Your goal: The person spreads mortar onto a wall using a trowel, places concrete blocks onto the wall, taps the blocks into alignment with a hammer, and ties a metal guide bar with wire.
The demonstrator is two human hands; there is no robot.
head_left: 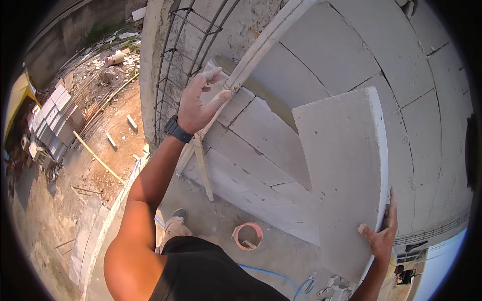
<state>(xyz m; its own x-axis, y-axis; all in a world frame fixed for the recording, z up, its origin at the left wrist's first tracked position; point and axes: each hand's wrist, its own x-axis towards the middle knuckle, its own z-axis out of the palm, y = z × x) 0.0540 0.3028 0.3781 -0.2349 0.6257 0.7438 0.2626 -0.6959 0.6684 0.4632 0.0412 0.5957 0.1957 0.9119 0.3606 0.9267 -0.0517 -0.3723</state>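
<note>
A large pale grey block [344, 170] is gripped at its lower right edge by my right hand [382, 233], the thumb on its broad face and the fingers behind the edge. My left hand [203, 103], dusty and with a black watch on the wrist, is raised beside a long wooden board [263, 42]. Its fingers are apart, with the thumb near or against the board's edge. Behind the block stands a wall of grey blocks [326, 45] with dark joints.
A steel rebar cage [175, 55] stands just beyond my left hand. On the floor below are a pink bucket [247, 236], a blue hose [273, 274] and a wooden brace [202, 168]. Stacked blocks [57, 118] and debris lie on the ground at left.
</note>
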